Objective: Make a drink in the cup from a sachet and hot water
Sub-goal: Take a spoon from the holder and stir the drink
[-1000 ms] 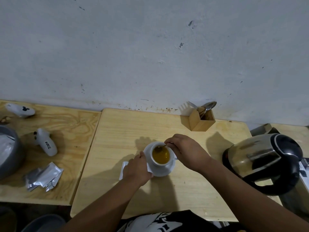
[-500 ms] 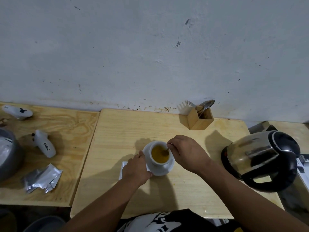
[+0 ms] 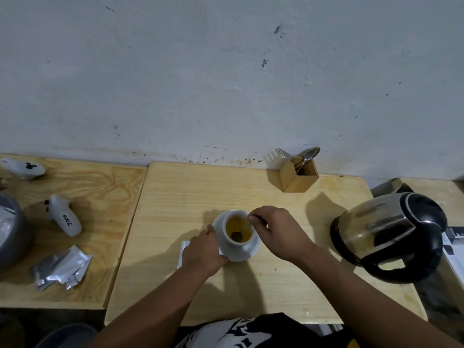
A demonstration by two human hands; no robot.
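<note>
A white cup [image 3: 232, 242] stands on a white saucer [image 3: 248, 253] in the middle of the light wooden table [image 3: 251, 192]. The cup holds an amber drink with the spoon's bowl [image 3: 236, 236] dipped in it near the front. My right hand [image 3: 275, 229] pinches the spoon's handle at the cup's right rim. My left hand [image 3: 203, 249] grips the saucer's left edge. A white sachet [image 3: 183, 249] lies flat under my left hand, mostly hidden.
A steel and black kettle [image 3: 391, 234] stands at the right. A wooden cutlery box [image 3: 298, 175] with a fork and spoon is by the wall. On the left table lie silver sachets [image 3: 62, 267], two white controllers [image 3: 65, 216] and a grey pot [image 3: 10, 234].
My right hand has carried the spoon around inside the cup, from the back left to the right and then the front. My left hand has stayed on the saucer.
</note>
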